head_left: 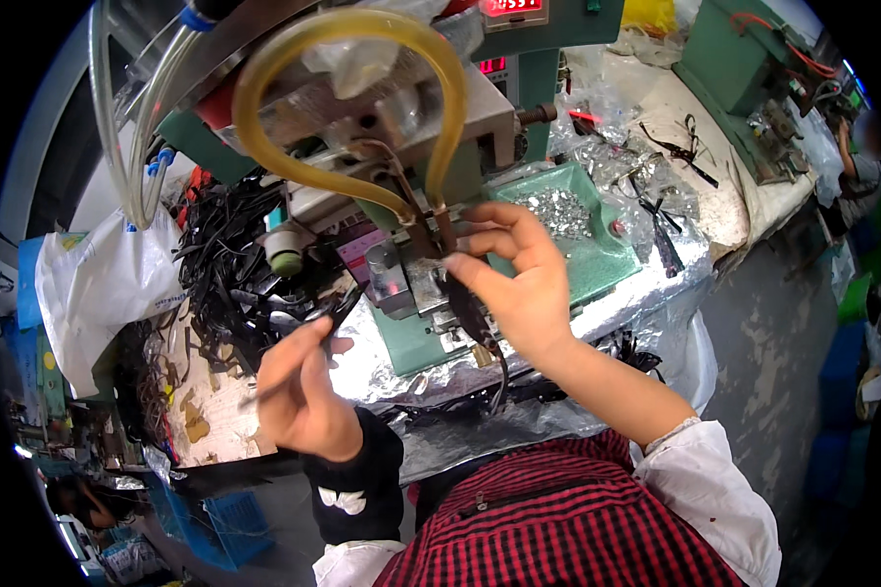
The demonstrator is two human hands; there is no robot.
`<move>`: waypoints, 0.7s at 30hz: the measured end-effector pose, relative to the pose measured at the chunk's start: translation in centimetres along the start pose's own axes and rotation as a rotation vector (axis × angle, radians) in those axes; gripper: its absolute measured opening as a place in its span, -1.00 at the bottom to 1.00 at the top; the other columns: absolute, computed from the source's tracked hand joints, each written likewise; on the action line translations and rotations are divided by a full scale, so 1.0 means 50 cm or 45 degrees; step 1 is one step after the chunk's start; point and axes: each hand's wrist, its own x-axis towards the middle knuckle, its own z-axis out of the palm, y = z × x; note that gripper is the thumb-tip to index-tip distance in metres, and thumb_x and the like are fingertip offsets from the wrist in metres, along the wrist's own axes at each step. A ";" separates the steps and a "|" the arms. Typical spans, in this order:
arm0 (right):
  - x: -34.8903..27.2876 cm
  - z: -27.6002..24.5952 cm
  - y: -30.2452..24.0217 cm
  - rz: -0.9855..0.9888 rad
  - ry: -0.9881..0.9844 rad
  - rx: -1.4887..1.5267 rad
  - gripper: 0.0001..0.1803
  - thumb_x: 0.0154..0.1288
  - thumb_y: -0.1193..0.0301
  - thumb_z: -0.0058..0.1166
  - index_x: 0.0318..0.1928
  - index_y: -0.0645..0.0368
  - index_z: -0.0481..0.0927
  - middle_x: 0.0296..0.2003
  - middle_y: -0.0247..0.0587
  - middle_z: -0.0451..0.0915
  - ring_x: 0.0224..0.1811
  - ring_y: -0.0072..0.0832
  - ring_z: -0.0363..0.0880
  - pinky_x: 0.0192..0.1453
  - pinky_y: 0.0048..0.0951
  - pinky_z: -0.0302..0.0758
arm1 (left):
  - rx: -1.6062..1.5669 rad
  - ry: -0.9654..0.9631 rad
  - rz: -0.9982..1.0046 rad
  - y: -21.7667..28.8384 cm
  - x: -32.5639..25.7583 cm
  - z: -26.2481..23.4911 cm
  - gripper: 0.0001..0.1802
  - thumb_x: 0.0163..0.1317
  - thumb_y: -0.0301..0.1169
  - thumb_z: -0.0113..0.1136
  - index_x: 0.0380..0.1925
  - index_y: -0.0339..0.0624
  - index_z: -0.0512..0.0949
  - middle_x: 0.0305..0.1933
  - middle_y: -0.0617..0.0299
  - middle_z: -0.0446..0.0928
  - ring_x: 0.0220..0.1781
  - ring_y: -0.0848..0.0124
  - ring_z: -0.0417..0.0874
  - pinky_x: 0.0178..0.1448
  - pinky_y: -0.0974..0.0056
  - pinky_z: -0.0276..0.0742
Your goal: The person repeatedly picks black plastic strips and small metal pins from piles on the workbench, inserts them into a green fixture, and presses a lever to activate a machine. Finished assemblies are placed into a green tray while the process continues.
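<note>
My left hand (308, 396) is at the left of the bench machine, its thumb and fingers closed on a thin black eyeglass temple (346, 305). My right hand (529, 279) reaches in at the machine's copper-coloured electrodes (443, 230), fingers curled and thumb tip close beside them. Whatever its fingertips pinch is too small or hidden to make out. Just under that thumb, a dark elongated piece (468, 311) slants down over the machine's front fixture. A thick yellow hose (250, 108) loops above the electrodes. Beyond my left hand lies a heap of black temples (230, 249).
Right of the electrodes, a green tray (602, 269) holds small shiny metal parts (558, 210). Eyeglass pieces (666, 240) lie on foil and clear plastic farther right. A white plastic bag (108, 293) hangs at the left. Another green machine (739, 83) stands at the back right.
</note>
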 end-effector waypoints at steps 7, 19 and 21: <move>-0.032 -0.040 -0.087 0.090 -0.356 0.088 -0.28 0.25 0.61 0.22 0.42 0.33 0.28 0.30 -0.08 0.48 0.31 -0.33 0.51 0.43 -0.30 0.37 | 0.335 -0.742 0.645 0.052 -0.009 0.020 -0.75 0.19 -0.53 0.44 -0.13 -0.23 0.65 -0.10 -0.03 0.74 -0.28 0.26 0.77 -0.35 0.32 0.54; 0.016 -0.278 0.117 -0.083 0.168 -0.915 -0.72 0.15 0.57 0.23 -0.09 0.17 0.72 -0.11 -0.08 0.71 0.02 -0.14 0.65 0.28 -0.21 0.50 | 0.298 -0.691 0.961 -0.008 -0.027 0.110 -0.64 -0.08 -0.49 0.63 -0.24 -0.16 0.70 -0.11 0.12 0.75 -0.62 0.46 0.43 -0.56 0.37 0.22; -0.003 -0.272 0.101 -0.087 0.047 -1.137 -0.77 0.09 0.56 0.26 -0.18 0.14 0.73 -0.18 -0.07 0.68 -0.02 -0.09 0.62 0.31 -0.16 0.47 | 0.297 -0.697 0.946 -0.010 -0.029 0.108 -0.64 -0.08 -0.49 0.63 -0.24 -0.16 0.70 -0.11 0.12 0.75 -0.60 0.47 0.47 -0.55 0.37 0.25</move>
